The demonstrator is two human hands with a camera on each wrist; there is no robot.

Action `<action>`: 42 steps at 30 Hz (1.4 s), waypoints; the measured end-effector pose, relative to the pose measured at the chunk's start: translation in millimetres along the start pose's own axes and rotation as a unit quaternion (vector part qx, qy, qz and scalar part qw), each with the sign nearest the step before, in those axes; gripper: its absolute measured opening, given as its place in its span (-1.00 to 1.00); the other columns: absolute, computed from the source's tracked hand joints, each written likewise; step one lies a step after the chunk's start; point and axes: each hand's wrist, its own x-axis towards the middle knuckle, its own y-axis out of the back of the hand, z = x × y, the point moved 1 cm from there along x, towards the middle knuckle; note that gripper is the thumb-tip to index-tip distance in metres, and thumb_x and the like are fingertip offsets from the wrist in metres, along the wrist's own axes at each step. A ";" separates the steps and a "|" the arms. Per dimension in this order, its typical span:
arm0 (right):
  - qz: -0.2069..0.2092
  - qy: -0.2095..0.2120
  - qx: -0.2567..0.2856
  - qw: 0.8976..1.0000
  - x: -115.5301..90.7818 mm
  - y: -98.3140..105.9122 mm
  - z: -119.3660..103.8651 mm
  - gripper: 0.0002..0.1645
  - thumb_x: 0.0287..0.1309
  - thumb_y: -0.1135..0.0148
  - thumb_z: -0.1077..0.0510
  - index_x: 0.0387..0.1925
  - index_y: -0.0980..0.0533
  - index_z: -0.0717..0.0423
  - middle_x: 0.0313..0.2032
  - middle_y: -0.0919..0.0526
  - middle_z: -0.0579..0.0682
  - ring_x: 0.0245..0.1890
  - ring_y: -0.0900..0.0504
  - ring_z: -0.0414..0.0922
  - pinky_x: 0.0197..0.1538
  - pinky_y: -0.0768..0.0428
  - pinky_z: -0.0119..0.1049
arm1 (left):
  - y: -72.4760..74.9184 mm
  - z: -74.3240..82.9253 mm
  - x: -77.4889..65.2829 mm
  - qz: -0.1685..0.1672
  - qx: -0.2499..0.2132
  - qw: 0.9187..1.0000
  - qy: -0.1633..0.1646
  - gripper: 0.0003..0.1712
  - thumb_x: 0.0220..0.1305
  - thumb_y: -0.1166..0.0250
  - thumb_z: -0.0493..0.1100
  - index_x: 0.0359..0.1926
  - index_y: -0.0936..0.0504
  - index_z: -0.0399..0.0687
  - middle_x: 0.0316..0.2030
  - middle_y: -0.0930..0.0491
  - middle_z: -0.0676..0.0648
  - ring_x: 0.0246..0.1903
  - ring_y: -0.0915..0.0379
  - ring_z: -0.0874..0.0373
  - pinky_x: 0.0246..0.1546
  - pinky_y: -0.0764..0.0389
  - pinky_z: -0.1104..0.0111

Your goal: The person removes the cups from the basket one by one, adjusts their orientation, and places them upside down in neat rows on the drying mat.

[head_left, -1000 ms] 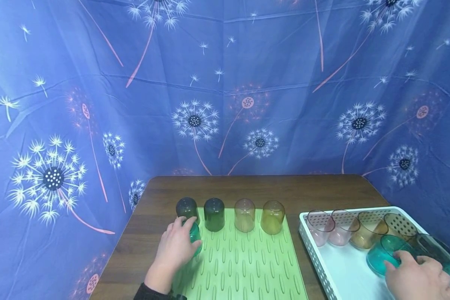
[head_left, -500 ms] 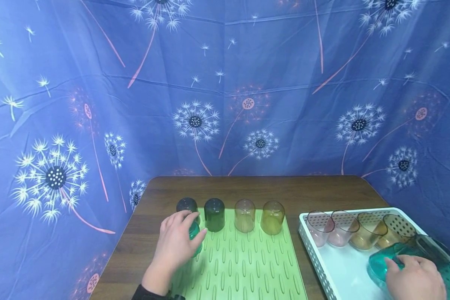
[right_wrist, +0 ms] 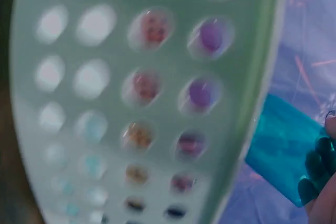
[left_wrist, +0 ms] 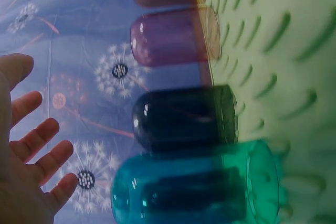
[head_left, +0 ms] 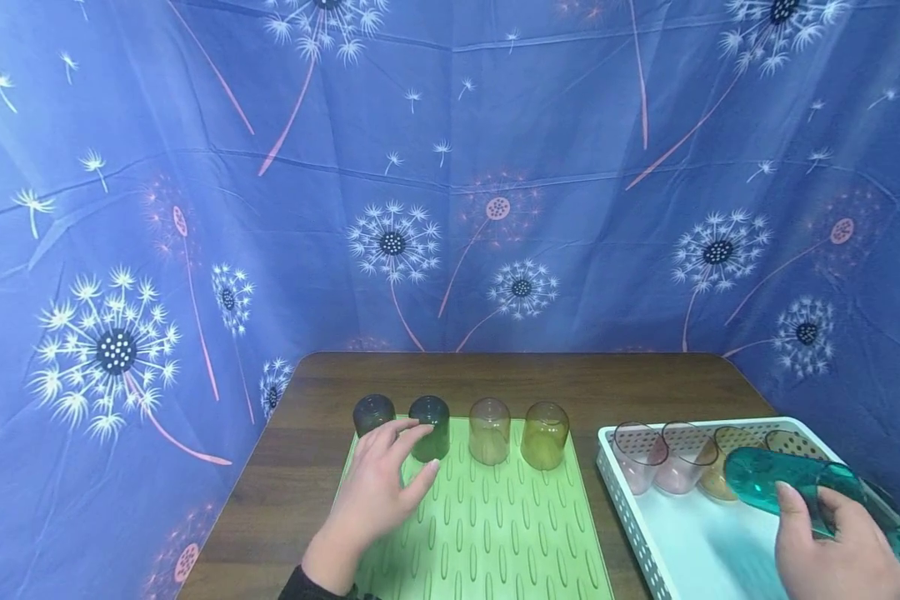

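Note:
My left hand [head_left: 378,492] hovers over the left of the green ridged mat [head_left: 510,542], fingers spread and holding nothing. In the left wrist view, a teal glass [left_wrist: 178,187] stands upside down on the mat, apart from that hand; in the head view the hand hides it. Behind it are two dark glasses, one [head_left: 429,408] near the fingertips. To the right stand a pinkish glass [head_left: 489,433] and a yellow one [head_left: 545,437], also inverted. My right hand [head_left: 843,542] grips another teal glass [head_left: 761,479], tilted on its side above the white tray [head_left: 628,500].
Inside the tray stand several upright glasses: two pink ones, including the leftmost [head_left: 637,467], then amber ones [head_left: 712,479]. Its perforated wall fills much of the right wrist view. A brown wooden table [head_left: 270,517] carries everything, with a blue dandelion-print cloth [head_left: 450,250] behind.
My left hand has let go of the teal glass on the mat and moved up and right, its fingers opening. The right hand has lifted its teal glass from the tray floor and tipped it sideways.

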 end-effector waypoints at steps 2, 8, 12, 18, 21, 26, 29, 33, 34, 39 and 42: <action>0.037 0.020 0.069 0.997 -9.2 -3.4 -6.6 -0.15 0.60 0.15 -0.25 0.48 -0.27 0.39 0.32 -0.41 0.49 0.32 -0.36 0.46 0.43 -0.28 0.38 | -2.6 5.0 -0.3 -0.010 -0.022 1.000 0.009 -0.41 0.26 -0.49 0.03 0.30 -0.62 0.12 0.27 -0.56 -0.09 0.24 -0.50 -0.21 0.24 -0.53 -0.16; 0.040 0.080 0.182 0.979 -34.8 -22.9 -27.1 -0.44 0.55 -0.11 -0.05 0.18 -0.48 0.42 -0.05 -0.63 0.43 -0.31 -0.44 -0.55 -0.06 -0.42 -0.13 | -11.2 23.1 -2.4 -0.063 -0.071 0.995 0.024 -0.33 0.34 -0.42 0.07 0.42 -0.50 0.15 0.37 -0.46 -0.12 0.29 -0.45 -0.27 0.22 -0.55 -0.19; -0.037 0.102 0.220 0.970 -54.8 -39.9 -38.5 -0.56 0.56 -0.11 0.04 0.10 -0.49 0.39 -0.33 -0.74 0.25 -0.44 -0.29 -0.73 -0.30 -0.32 -0.53 | -19.9 34.6 -6.3 -0.099 -0.072 0.992 0.008 -0.30 0.39 -0.34 0.22 0.47 -0.45 0.21 0.39 -0.44 -0.08 0.34 -0.42 -0.22 0.25 -0.54 -0.18; -0.207 0.141 0.338 0.907 -85.2 -69.3 -43.2 -0.73 0.58 -0.05 0.20 -0.02 -0.42 0.42 -0.46 -0.67 -0.41 -0.40 -0.61 -0.45 -0.31 -0.54 -0.56 | -34.0 53.3 -14.9 -0.151 -0.110 0.982 -0.022 -0.21 0.39 -0.29 0.34 0.55 -0.32 0.33 0.44 -0.39 -0.03 0.33 -0.44 -0.10 0.20 -0.62 -0.07; -0.281 0.142 0.358 0.879 -97.2 -80.9 -42.9 -0.73 0.61 -0.02 0.17 -0.06 -0.41 0.38 -0.43 -0.71 -0.31 -0.42 -0.66 -0.34 -0.33 -0.62 -0.42 | -38.7 62.9 -18.3 -0.184 -0.162 0.969 -0.012 -0.13 0.37 -0.32 0.34 0.59 -0.22 0.40 0.47 -0.32 0.02 0.31 -0.48 -0.02 0.18 -0.66 0.03; -0.365 0.084 0.384 0.844 -113.7 -94.5 -44.8 -0.72 0.62 0.00 0.12 -0.08 -0.43 0.33 -0.37 -0.73 -0.03 -0.42 -0.70 -0.21 -0.31 -0.70 -0.28 | -47.2 75.1 -22.7 -0.242 -0.209 0.948 -0.005 -0.11 0.31 -0.33 0.40 0.58 -0.19 0.59 0.49 -0.27 0.06 0.30 -0.48 0.05 0.13 -0.68 0.17; -0.399 0.058 0.412 0.817 -120.9 -101.0 -47.1 -0.73 0.61 -0.01 0.11 -0.14 -0.47 0.27 -0.33 -0.72 -0.02 -0.34 -0.70 -0.19 -0.23 -0.72 -0.27 | -51.5 80.3 -25.2 -0.260 -0.213 0.942 -0.006 -0.10 0.25 -0.40 0.39 0.55 -0.22 0.65 0.49 -0.28 0.05 0.26 -0.49 0.08 0.05 -0.68 0.27; -0.444 0.031 0.441 0.779 -126.3 -106.4 -47.0 -0.75 0.61 0.00 0.10 -0.19 -0.50 0.15 -0.31 -0.68 -0.07 -0.28 -0.68 -0.20 -0.16 -0.73 -0.27 | -53.6 85.4 -27.6 -0.248 -0.210 0.946 -0.014 -0.11 0.23 -0.47 0.32 0.53 -0.30 0.56 0.44 -0.33 0.09 0.14 -0.54 0.21 0.00 -0.68 0.37; -0.453 0.026 0.445 0.772 -126.8 -106.9 -46.4 -0.75 0.61 0.00 0.09 -0.18 -0.50 0.14 -0.30 -0.66 -0.07 -0.27 -0.68 -0.19 -0.15 -0.73 -0.25 | -53.6 86.2 -28.0 -0.243 -0.208 0.947 -0.017 -0.14 0.25 -0.47 0.30 0.51 -0.33 0.52 0.42 -0.34 0.09 0.11 -0.55 0.23 -0.02 -0.68 0.38; -0.481 0.009 0.427 0.766 -125.3 -107.1 -43.4 -0.77 0.58 -0.03 0.06 -0.16 -0.51 0.12 -0.30 -0.64 -0.10 -0.25 -0.66 -0.18 -0.11 -0.73 -0.21 | -52.3 85.7 -27.2 -0.224 -0.220 0.949 -0.018 -0.31 0.28 -0.47 0.23 0.38 -0.48 0.33 0.35 -0.41 0.08 0.08 -0.54 0.27 -0.06 -0.68 0.41; -0.478 0.030 0.412 0.775 -122.1 -107.3 -41.9 -0.81 0.57 -0.03 0.12 -0.11 -0.50 0.15 -0.29 -0.65 -0.13 -0.25 -0.66 -0.22 -0.10 -0.70 -0.28 | -50.2 82.4 -26.0 -0.216 -0.221 0.951 -0.016 -0.35 0.29 -0.46 0.23 0.34 -0.52 0.27 0.33 -0.43 0.04 0.08 -0.55 0.23 -0.06 -0.68 0.39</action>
